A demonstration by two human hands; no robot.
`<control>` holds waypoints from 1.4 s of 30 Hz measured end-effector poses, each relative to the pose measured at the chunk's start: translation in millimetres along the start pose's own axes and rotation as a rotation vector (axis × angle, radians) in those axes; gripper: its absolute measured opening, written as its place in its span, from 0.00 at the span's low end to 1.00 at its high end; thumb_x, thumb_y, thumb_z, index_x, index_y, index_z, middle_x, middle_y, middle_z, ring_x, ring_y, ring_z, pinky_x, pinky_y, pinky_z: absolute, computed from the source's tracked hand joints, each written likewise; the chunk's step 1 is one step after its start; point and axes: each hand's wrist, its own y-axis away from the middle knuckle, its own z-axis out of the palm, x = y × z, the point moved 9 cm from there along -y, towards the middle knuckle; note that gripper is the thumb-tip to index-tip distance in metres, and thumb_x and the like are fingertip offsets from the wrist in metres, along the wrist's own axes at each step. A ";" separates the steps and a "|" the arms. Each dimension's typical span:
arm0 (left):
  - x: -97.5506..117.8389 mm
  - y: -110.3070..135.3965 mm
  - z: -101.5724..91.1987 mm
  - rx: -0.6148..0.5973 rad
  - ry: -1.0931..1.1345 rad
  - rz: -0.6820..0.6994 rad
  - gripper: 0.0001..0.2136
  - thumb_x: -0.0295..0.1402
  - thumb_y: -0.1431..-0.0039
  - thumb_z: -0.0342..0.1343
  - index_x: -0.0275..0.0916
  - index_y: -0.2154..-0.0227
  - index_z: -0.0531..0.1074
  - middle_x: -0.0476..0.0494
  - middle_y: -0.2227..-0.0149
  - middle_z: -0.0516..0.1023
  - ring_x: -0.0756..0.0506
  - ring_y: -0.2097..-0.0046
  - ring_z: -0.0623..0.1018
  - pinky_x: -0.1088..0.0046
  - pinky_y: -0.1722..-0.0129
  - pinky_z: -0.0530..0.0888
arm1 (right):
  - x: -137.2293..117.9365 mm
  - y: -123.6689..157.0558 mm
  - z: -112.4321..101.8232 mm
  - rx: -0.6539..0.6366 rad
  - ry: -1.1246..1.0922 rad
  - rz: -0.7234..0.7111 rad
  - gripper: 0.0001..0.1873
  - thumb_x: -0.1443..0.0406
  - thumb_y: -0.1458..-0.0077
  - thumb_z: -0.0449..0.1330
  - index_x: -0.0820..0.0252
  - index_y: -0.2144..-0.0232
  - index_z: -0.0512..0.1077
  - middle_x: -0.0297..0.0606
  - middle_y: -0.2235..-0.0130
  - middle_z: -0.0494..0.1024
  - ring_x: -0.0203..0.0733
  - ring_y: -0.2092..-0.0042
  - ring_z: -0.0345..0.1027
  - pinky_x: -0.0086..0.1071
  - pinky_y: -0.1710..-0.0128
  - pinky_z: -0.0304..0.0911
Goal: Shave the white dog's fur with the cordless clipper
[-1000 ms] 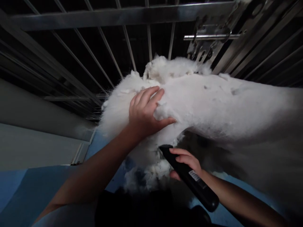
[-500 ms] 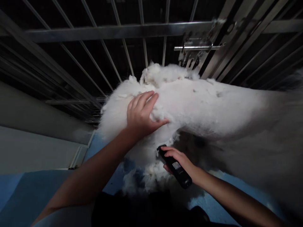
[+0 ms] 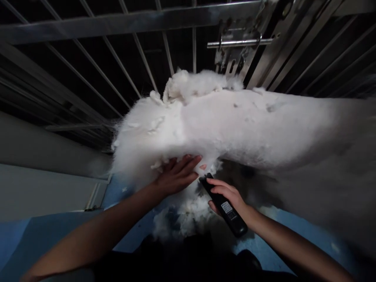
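A white-furred animal (image 3: 223,121) stands sideways across the middle, its back cut short and the left end still fluffy; its head is not visible. My left hand (image 3: 178,174) lies with fingers stretched on the fur low on the fluffy end. In my right hand (image 3: 230,196) is a black hair clipper (image 3: 225,209) with a white label. Its head points up and left, touching or very near the fur beside my left fingertips. Loose clumps of cut fur (image 3: 202,84) lie along the far edge of the back.
Behind the animal stands a metal barred cage (image 3: 132,21) with a sliding bolt latch (image 3: 239,43). More fur clumps (image 3: 194,213) are below, over the blue floor (image 3: 282,231). A pale panel (image 3: 44,190) stands at the left.
My left hand has slid down from the animal's upper side to the lower fur, close to the clipper. The clipper has shifted slightly right. The view has tilted a little.
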 end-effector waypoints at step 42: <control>-21.4 -26.9 -17.6 0.124 -0.099 0.041 0.08 0.36 0.44 0.59 0.49 0.78 0.71 0.55 0.48 0.80 0.45 0.30 0.59 0.61 0.29 0.39 | 5.8 -27.1 1.2 0.059 0.018 -0.076 0.21 0.66 0.48 0.67 0.51 0.52 0.69 0.44 0.45 0.79 0.45 0.50 0.80 0.35 0.53 0.77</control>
